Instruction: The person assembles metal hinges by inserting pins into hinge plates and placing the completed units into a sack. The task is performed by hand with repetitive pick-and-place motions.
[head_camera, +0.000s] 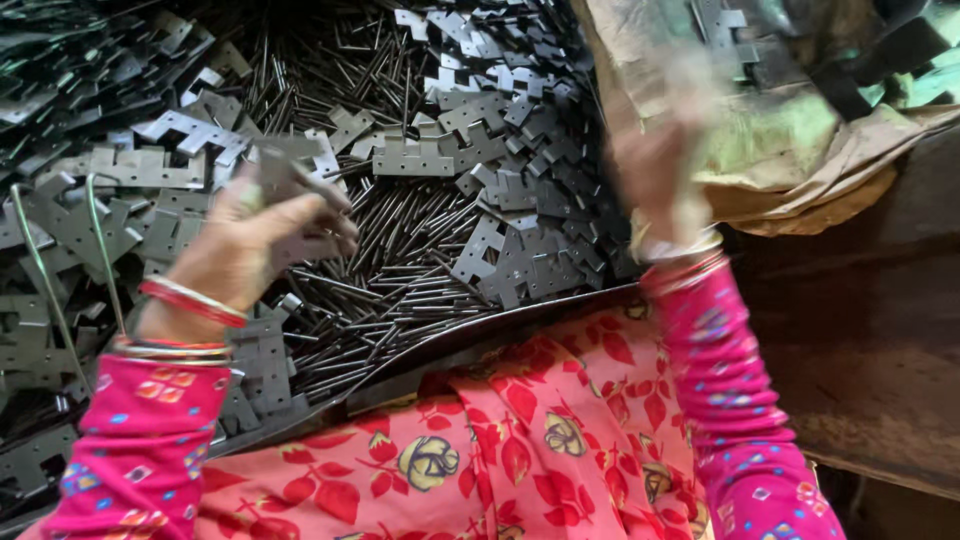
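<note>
My left hand is closed around a dark metal hinge plate, held above a heap of thin metal pins. My right hand is raised and blurred by motion near the edge of a brown sack; I cannot tell what, if anything, it holds. Many notched grey hinge plates lie piled around the pins. Both wrists carry red and gold bangles, and both sleeves are pink.
A dark tray rim runs across my lap, over pink and red floral cloth. Two bent wire loops stand at the left. More plates sit inside the sack at the upper right. A dark wooden surface lies at the right.
</note>
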